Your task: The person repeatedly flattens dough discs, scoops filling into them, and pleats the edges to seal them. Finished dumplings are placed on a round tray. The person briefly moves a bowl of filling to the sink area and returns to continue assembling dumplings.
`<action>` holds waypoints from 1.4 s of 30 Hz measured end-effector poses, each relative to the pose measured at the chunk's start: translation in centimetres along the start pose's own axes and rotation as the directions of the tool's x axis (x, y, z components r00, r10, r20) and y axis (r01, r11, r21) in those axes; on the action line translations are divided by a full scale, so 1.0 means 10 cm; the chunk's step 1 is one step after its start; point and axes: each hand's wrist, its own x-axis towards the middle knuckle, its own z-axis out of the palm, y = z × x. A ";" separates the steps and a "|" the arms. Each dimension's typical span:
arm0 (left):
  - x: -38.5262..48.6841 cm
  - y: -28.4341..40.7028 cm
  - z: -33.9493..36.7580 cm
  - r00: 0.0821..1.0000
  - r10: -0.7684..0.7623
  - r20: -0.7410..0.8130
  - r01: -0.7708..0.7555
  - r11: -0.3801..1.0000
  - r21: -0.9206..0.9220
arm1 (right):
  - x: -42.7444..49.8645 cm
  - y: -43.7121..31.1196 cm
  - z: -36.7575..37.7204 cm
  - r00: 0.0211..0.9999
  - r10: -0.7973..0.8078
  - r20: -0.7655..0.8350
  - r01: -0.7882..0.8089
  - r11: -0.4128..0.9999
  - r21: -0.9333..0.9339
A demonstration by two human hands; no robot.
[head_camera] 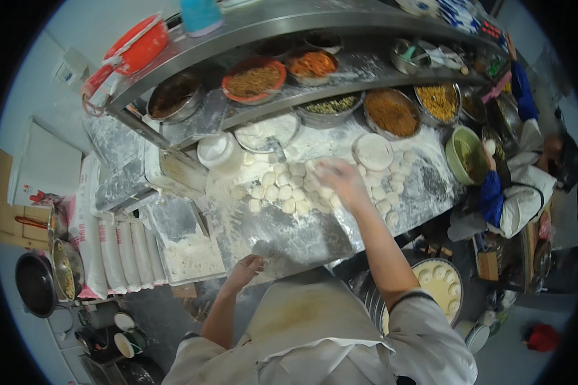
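Small flattened rounds of dough (283, 192) lie in a cluster on the floured metal worktable (313, 231). Over the right end of that cluster is my right hand (337, 180), palm down and blurred by motion. Its fingertips are too smeared to tell whether they hold or touch dough. My left hand (247, 270) hangs by the table's front edge with its fingers bent; whether anything is between them cannot be seen. More dough rounds (391, 198) lie to the right, below a floured white disc (374, 151). A metal basin of flour (267, 132) stands behind the cluster.
Bowls of filling, one brown (392, 113) and one yellow (438, 102), line the table's back under a metal shelf (269, 24). At right, a co-worker's hand (489, 153) is beside a green basin (466, 156). A dough machine (173, 175) stands left, near stacked sacks (111, 255).
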 end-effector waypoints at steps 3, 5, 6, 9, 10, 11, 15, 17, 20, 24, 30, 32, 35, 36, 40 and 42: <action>-0.23 0.17 -0.25 0.991 0.061 -0.119 -0.079 0.985 -0.155 | 1.03 -0.36 1.02 0.997 0.067 0.050 -0.079 0.951 0.298; -0.44 0.11 -0.36 0.969 0.113 -0.218 -0.155 0.970 -0.186 | 1.49 -0.49 1.42 0.988 0.154 -0.011 -0.136 0.901 0.413; -0.54 0.03 -0.38 0.966 0.070 -0.248 -0.127 0.967 -0.223 | 1.66 -0.51 1.52 0.981 0.186 -0.050 -0.147 0.890 0.431; -0.89 -0.33 -0.37 0.941 -0.007 -0.338 -0.111 0.938 -0.329 | 1.98 -0.47 1.70 0.976 0.203 -0.077 -0.136 0.847 0.514; -1.01 -0.47 -0.33 0.931 -0.039 -0.363 -0.106 0.922 -0.372 | 2.04 -0.45 1.70 0.977 0.199 -0.079 -0.128 0.840 0.528; -1.15 -0.61 -0.25 0.921 -0.103 -0.377 -0.072 0.903 -0.423 | 2.08 -0.42 1.70 0.961 0.252 -0.114 -0.154 0.830 0.536; -1.64 -1.02 0.08 0.858 -0.200 -0.473 -0.087 0.851 -0.518 | 2.19 -0.42 1.67 0.971 0.221 -0.093 -0.145 0.849 0.507; -1.87 -1.13 0.25 0.830 -0.244 -0.501 -0.126 0.794 -0.595 | 2.14 -0.44 1.64 0.972 0.212 -0.104 -0.149 0.892 0.427; -2.22 -1.18 0.44 0.814 -0.259 -0.520 -0.177 0.743 -0.646 | 1.83 -0.48 1.52 0.996 0.076 -0.037 -0.068 0.982 0.176; -2.64 -1.08 0.45 0.740 -0.184 -0.647 -0.388 0.668 -0.634 | 1.08 -0.58 1.38 0.993 0.016 0.115 -0.027 0.995 0.093; -3.17 -0.86 -0.21 0.636 -0.038 -0.771 -0.506 0.734 -0.453 | -0.26 -0.40 1.94 0.894 0.266 0.359 -0.247 0.964 -0.100; -3.41 -0.88 -0.47 0.616 0.054 -0.786 -0.573 0.715 -0.400 | -0.76 -0.13 2.37 0.805 0.374 0.460 -0.342 0.927 -0.156; -3.84 -1.10 -0.86 0.621 0.156 -0.768 -0.722 0.494 -0.484 | -1.62 0.36 3.11 0.612 0.522 0.594 -0.447 0.848 -0.284; -4.03 -1.25 -1.00 0.632 0.136 -0.763 -0.710 0.495 -0.500 | -1.92 0.53 3.41 0.560 0.543 0.626 -0.446 0.834 -0.324; -4.96 -2.03 -1.47 0.636 -0.014 -0.771 -0.747 0.237 -0.621 | -2.99 1.04 4.73 0.344 0.618 0.707 -0.444 0.771 -0.457; -5.45 -2.51 -1.63 0.634 -0.065 -0.771 -0.758 0.143 -0.636 | -3.43 1.21 5.36 0.212 0.633 0.745 -0.403 0.751 -0.523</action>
